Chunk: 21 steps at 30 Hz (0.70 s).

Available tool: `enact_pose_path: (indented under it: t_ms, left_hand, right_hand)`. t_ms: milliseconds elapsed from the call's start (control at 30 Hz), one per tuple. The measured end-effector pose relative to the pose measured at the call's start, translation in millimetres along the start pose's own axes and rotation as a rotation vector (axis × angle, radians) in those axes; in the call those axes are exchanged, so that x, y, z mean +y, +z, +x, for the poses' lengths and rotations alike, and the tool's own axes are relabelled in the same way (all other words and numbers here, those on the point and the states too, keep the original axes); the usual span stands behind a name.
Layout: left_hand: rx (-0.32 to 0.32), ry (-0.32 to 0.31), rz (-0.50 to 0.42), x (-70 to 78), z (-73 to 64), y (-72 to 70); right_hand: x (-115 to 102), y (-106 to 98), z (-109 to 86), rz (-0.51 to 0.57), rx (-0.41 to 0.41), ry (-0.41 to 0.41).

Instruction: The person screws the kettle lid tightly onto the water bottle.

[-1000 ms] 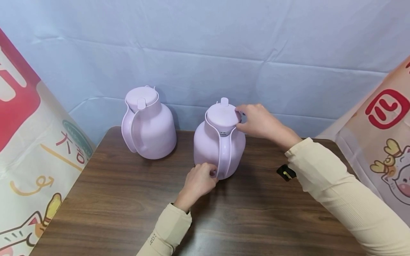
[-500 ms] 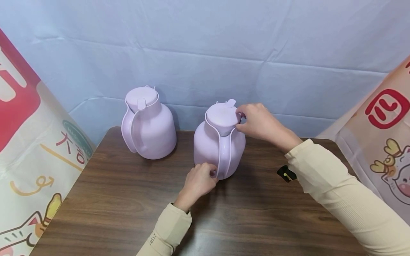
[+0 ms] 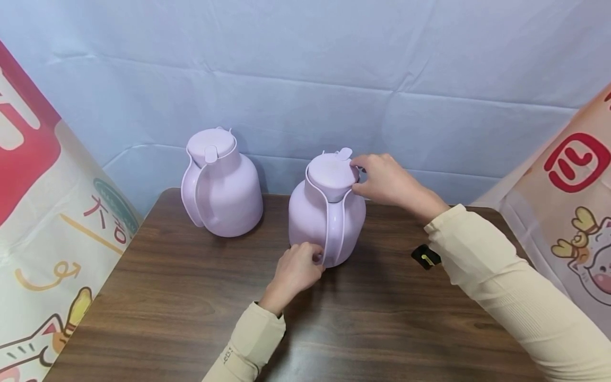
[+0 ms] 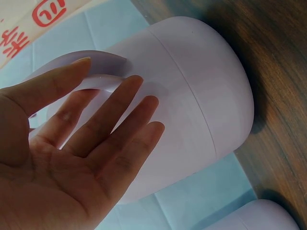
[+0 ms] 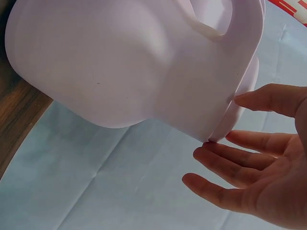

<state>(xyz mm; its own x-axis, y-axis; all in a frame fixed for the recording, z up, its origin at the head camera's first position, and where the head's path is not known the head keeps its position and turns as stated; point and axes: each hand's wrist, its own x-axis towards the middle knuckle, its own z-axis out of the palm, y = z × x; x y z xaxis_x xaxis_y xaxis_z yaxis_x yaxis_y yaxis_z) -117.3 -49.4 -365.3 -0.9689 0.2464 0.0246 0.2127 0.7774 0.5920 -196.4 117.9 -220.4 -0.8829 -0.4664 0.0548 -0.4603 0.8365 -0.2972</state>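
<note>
Two lilac jugs stand on a dark wooden table (image 3: 191, 297). The nearer jug (image 3: 310, 217) has its handle (image 3: 334, 228) facing me. My left hand (image 3: 310, 257) rests at the foot of that handle; in the left wrist view its fingers (image 4: 120, 110) lie straight against the jug body (image 4: 201, 96) and the thumb touches the handle (image 4: 103, 79). My right hand (image 3: 369, 178) pinches the rim of the lid (image 3: 329, 172) from the right. In the right wrist view the thumb and a fingertip of that hand (image 5: 249, 158) touch the lid edge (image 5: 237, 112).
The second jug (image 3: 224, 191) stands at the back left with its lid on, and shows at the bottom right of the left wrist view (image 4: 259, 218). A small black object (image 3: 425, 257) lies by my right sleeve. Printed sheets hang at both sides, pale blue cloth behind.
The lid's small tab has swung from upright at the back to tilted right, so the lid has turned under my right hand. The left hand has stayed put.
</note>
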Motion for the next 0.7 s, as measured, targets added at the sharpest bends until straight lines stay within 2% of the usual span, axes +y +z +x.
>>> enact_pose_path:
  t_ms: [533,700]
  left_hand:
    - [0.002,0.003,-0.004,-0.9,0.8,0.1]
    - [-0.005,0.001,-0.013,-0.8,0.9,0.6]
  right_hand:
    - [0.1,1.2,-1.9,0.029,0.096,-0.020]
    - [0.3,0.2,-0.9,0.028,0.064,0.009]
